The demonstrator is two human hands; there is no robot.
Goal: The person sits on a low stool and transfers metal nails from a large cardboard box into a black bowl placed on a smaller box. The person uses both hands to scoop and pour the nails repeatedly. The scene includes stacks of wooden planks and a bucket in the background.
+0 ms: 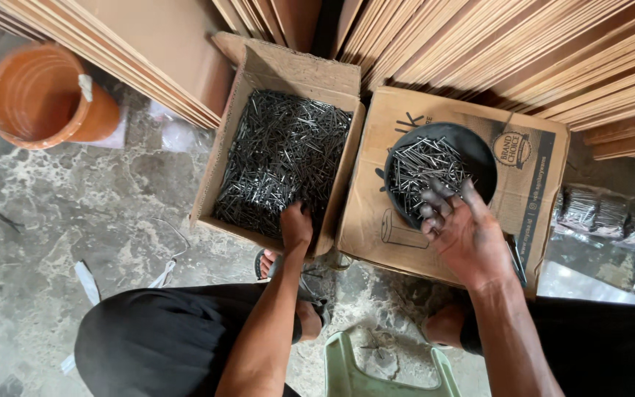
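An open cardboard box (pixel 214 158) on the floor is filled with dark steel nails (pixel 281 158). My left hand (pixel 296 225) reaches into its near edge, fingers buried among the nails. Beside it a closed cardboard box (pixel 376 220) carries a black round bowl (pixel 479 158) holding a pile of nails (pixel 424 173). My right hand (pixel 464 231) hovers over the bowl's near rim, palm down, dirty fingers spread, with nothing visibly held.
An orange plastic bucket (pixel 38 95) stands at the far left. Stacks of thin plywood sheets (pixel 523 51) lean along the back. Plastic-wrapped nail packets (pixel 611 217) lie at the right. A green stool (pixel 376 371) sits between my knees on the mottled stone floor.
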